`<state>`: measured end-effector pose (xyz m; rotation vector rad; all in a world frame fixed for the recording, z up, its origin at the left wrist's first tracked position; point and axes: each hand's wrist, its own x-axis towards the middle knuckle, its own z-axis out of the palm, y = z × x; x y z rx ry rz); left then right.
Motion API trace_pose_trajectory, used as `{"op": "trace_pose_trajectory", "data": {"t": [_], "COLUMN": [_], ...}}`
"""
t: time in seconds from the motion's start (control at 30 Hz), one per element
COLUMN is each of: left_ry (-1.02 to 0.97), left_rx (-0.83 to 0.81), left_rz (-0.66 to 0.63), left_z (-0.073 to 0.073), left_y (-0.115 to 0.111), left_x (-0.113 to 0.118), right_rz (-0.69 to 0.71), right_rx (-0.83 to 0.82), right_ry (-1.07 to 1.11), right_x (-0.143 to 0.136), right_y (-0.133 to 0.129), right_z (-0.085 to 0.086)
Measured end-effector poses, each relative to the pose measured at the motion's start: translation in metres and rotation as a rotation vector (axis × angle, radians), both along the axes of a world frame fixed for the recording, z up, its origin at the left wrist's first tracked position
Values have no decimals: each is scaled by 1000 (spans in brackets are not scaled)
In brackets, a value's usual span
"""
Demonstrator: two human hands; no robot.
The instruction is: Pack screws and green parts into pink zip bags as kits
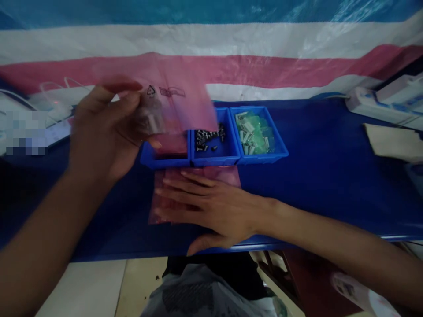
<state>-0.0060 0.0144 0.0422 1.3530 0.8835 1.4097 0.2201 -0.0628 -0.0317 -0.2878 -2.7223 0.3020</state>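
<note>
My left hand (109, 119) holds up a translucent pink plastic bag (188, 99) with printed symbols, pinched between thumb and fingers; small parts that I cannot make out clearly show near the grip. Below it, my right hand (211, 207) lies flat with fingers spread on pink bags (228, 175) on the blue table. Just behind that hand are three joined blue bins. The left bin (167, 163) has pink material in it, the middle bin (216, 159) black screws (206, 137), and the right bin (276, 147) silvery metal pieces with green bags (259, 132).
A striped plastic sheet (231, 39) hangs behind the blue table (317, 176). White devices with cables stand at the left and right (373, 103) edges. A beige flat item (393, 143) lies at the right. A dark red stool (310, 277) is below the front edge.
</note>
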Motion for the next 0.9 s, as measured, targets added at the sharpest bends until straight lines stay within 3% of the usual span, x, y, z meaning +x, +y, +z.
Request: {"op": "trace_pose_trajectory", "data": {"t": [0.17, 0.3, 0.37, 0.43, 0.57, 0.63, 0.7, 0.83, 0.9], "left_ry": [-11, -7, -41, -73, 65, 192, 249, 237, 257], "left_rx": [-22, 2, 1, 30, 120, 74, 62, 121, 65], "left_rz": [47, 6, -28, -49, -54, -152, -203, -130, -238], "left_z": [1, -2, -3, -4, -7, -9, -11, -11, -8], "left_y": [-6, -6, -8, -12, -33, -45, -53, -58, -57], "left_x": [6, 12, 15, 18, 26, 28, 30, 33, 33], "right_rz": [-3, -22, -25, -65, -419, -505, -462, -375, -305], "right_rx": [-37, -82, -85, -128, -542, -726, -869, -1011, -1048], "right_ry": [-105, -103, -46, 153, 761, 869, 817, 705, 744], "right_x": [8, 19, 23, 29, 39, 43, 46, 50, 52], "right_y": [-1, -3, -3, -4, -4, -3, -1, 5, 7], "right_z": [-7, -6, -1, 9, 38, 46, 47, 40, 38]}}
